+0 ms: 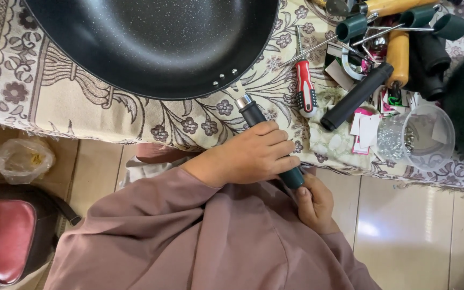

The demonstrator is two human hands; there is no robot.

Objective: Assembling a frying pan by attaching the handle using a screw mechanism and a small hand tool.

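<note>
Pan: a large black speckled non-stick frying pan (151, 43) lies on the patterned beige tablecloth (38, 91), filling the far left of the table; two rivets show on its near right wall.
Handle: a dark green cylindrical pan handle with a metal collar (253, 114) runs from the pan's near right rim toward the table edge and past it.
Left hand: the left hand (251, 156) lies over the middle of the handle, fingers wrapped across it, clenched on it; the pan sits far and left of this grasp.
Right hand: the right hand (313, 203) is just under the handle's near end, thumb tip against the end cap; whether its fingers close around anything cannot be told.
Right of the handle: a red and grey screwdriver (305, 87), then a black cylindrical handle (356, 96), wooden handles (398, 53) and a clear plastic cup holding small metal pieces (417, 138).
Near left: a red bag (1, 239) and a knotted clear plastic bag (23, 159) on the tiled floor.
</note>
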